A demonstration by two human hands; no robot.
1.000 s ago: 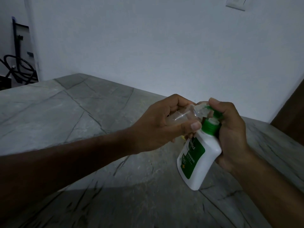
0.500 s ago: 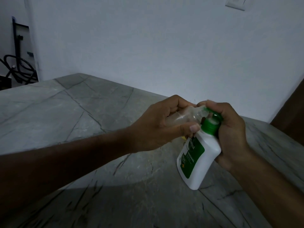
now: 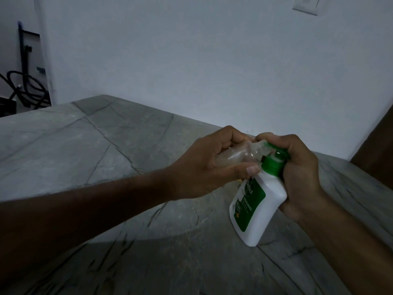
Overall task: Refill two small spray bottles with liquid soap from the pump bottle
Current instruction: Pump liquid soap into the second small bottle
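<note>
The left hand (image 3: 204, 167) had its grip wrapped around the small clear plastic spray bottle (image 3: 236, 157), held above the grey veined stone counter (image 3: 89, 150). The bottle's long axis lay nearly level, its open neck pointing right and touching the green nozzle of the white plastic pump bottle (image 3: 258, 203). The right hand (image 3: 297, 173) clasped the pump bottle, tilted, fingers curled over the pump head.
</note>
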